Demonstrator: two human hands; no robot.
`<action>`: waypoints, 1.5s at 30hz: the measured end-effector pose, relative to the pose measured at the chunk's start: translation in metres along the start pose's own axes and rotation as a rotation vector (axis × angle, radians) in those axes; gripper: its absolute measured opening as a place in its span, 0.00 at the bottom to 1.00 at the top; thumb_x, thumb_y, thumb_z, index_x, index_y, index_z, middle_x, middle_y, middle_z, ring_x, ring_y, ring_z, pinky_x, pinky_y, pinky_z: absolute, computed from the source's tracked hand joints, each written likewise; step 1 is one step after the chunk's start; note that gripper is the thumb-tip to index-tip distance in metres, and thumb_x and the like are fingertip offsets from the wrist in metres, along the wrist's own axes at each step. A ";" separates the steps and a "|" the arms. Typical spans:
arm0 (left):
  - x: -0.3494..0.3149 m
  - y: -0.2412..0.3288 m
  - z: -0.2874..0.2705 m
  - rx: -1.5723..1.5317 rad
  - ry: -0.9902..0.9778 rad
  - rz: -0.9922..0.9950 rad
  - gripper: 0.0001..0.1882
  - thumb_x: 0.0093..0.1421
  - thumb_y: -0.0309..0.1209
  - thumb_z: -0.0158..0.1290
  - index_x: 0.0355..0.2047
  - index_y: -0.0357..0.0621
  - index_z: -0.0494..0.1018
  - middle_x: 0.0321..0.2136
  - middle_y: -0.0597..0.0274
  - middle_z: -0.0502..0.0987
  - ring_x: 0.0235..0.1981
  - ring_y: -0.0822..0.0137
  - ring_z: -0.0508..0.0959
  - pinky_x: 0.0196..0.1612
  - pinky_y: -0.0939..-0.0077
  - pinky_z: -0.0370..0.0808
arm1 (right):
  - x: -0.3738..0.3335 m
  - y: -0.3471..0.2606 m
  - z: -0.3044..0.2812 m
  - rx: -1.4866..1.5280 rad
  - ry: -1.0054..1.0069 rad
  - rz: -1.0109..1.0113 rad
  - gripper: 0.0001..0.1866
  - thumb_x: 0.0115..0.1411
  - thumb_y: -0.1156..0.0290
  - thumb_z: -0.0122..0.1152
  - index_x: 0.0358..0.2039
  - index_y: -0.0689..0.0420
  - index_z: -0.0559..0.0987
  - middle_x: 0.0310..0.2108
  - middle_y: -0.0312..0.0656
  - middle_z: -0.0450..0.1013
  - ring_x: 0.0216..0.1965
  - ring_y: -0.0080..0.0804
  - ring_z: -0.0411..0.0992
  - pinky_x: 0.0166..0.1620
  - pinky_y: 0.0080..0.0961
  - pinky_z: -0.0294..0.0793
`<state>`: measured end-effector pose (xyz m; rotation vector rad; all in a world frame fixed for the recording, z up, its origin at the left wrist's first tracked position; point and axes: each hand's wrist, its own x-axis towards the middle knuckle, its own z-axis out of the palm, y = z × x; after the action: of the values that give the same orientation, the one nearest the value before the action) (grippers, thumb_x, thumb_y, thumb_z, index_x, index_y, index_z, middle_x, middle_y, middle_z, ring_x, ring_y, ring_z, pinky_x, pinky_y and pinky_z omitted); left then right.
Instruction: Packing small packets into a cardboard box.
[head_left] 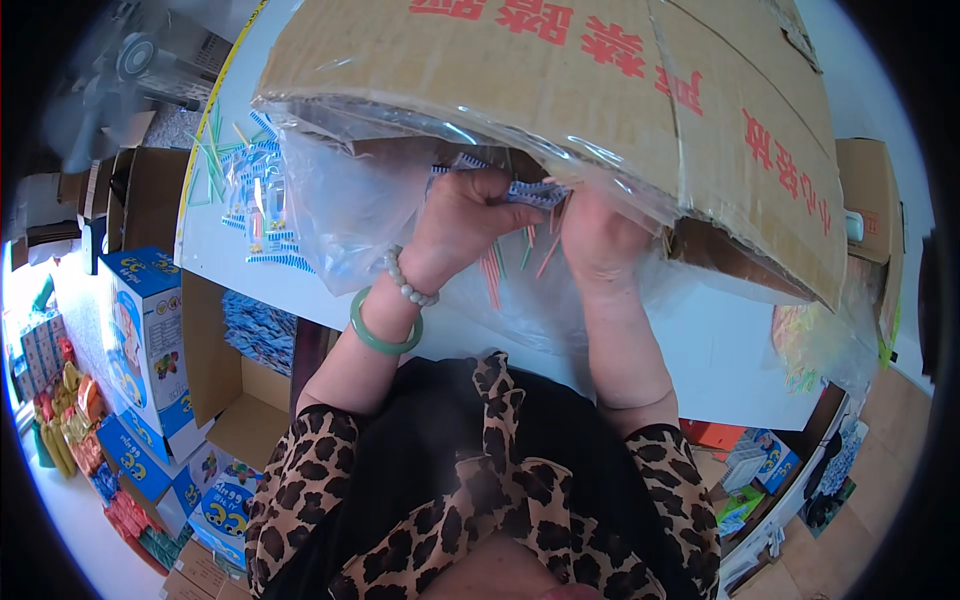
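Note:
My left hand (468, 215) is closed on a small blue-and-white plastic packet (535, 192), at the mouth of a large cardboard box (470, 65). Close beside it, my right hand (602, 235) has its fingers curled near the packet's end, partly blurred and behind clear film; what they hold I cannot make out. Thin pink and green sticks (491, 277) hang below the hands. A clear plastic bag (345, 205) lines the box and spills out over the white table (720, 365). The inside of the box is mostly hidden.
Several similar packets (262, 205) lie left of the box, with loose green sticks (212, 160) behind them. A bag of pale coloured pieces (815, 340) rests at the right. Below the table's left edge stand an open carton (250, 405) and blue-and-white boxes (148, 330).

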<state>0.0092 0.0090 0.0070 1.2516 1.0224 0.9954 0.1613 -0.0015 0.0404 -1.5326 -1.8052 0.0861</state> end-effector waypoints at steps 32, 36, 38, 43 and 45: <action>0.006 0.007 0.018 -0.516 0.018 0.129 0.08 0.58 0.26 0.52 0.35 0.36 0.77 0.30 0.62 0.78 0.33 0.76 0.74 0.39 0.81 0.72 | -0.012 0.041 -0.009 0.486 -0.558 0.263 0.20 0.59 0.65 0.54 0.49 0.62 0.69 0.42 0.41 0.70 0.42 0.26 0.68 0.48 0.24 0.66; 0.004 0.014 0.015 -0.351 -0.052 0.064 0.10 0.59 0.27 0.50 0.38 0.35 0.76 0.32 0.60 0.78 0.35 0.76 0.74 0.40 0.81 0.71 | -0.007 0.046 -0.027 0.902 -0.611 0.524 0.24 0.56 0.71 0.58 0.53 0.58 0.67 0.41 0.38 0.69 0.39 0.23 0.68 0.45 0.21 0.67; 0.005 0.011 0.016 -0.361 -0.070 0.033 0.11 0.60 0.27 0.49 0.41 0.35 0.74 0.34 0.61 0.77 0.35 0.76 0.73 0.41 0.81 0.71 | -0.010 0.038 -0.025 0.867 -0.512 0.545 0.21 0.55 0.74 0.58 0.50 0.59 0.69 0.40 0.37 0.70 0.37 0.22 0.68 0.44 0.21 0.68; -0.007 0.027 0.017 -0.354 -0.081 0.071 0.11 0.60 0.28 0.50 0.41 0.34 0.74 0.32 0.66 0.75 0.34 0.76 0.73 0.41 0.82 0.70 | -0.021 0.027 -0.022 0.790 -0.344 0.407 0.11 0.52 0.84 0.55 0.38 0.61 0.74 0.36 0.34 0.72 0.35 0.21 0.68 0.42 0.20 0.68; -0.019 0.033 0.017 -0.451 -0.055 0.067 0.12 0.59 0.28 0.50 0.40 0.34 0.74 0.31 0.66 0.74 0.34 0.76 0.72 0.41 0.82 0.70 | -0.021 0.011 -0.023 0.765 -0.192 0.397 0.04 0.52 0.79 0.58 0.26 0.63 0.71 0.23 0.32 0.70 0.27 0.18 0.68 0.29 0.17 0.68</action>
<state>0.0199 -0.0116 0.0414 0.9368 0.6664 1.1595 0.1837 -0.0261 0.0414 -1.2995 -1.3250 1.0197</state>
